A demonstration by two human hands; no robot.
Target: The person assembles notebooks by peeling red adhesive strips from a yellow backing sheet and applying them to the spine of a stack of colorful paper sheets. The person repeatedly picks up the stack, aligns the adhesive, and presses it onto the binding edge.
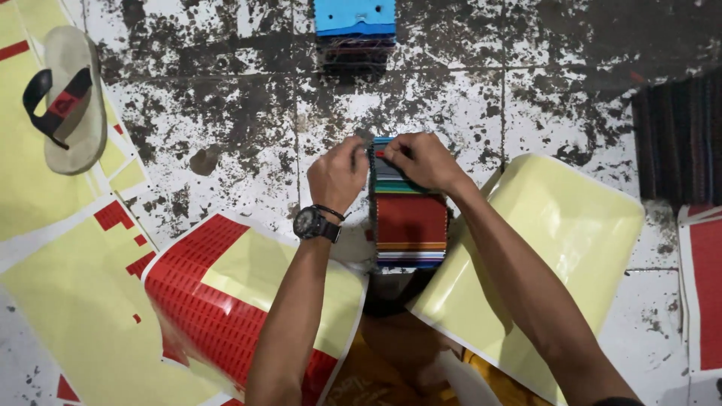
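The worn tiled floor (pixel 226 113), white with heavy dark blotches, fills the view. Large pale yellow backing sheets (pixel 53 286) lie along its left side, some carrying red sticker remnants. A curled sheet with a broad red sticker area (pixel 203 301) lies under the left forearm, and a plain pale yellow sheet (pixel 571 233) lies curled beneath the right forearm. A dark striped fabric (pixel 677 135) sits at the right edge. A sandal (pixel 71 98) with a black and red strap rests upper left. A blue-topped stack (pixel 354 26) stands at the top centre, well apart from the hands.

The stack of multicoloured swatch cards (pixel 410 225) lies on the floor between the forearms. The left hand (pixel 337 174), a black wristwatch (pixel 312 223) at its wrist, grips the stack's far left edge. The right hand (pixel 423 159) is closed over the far end of the stack, fingers curled on top.
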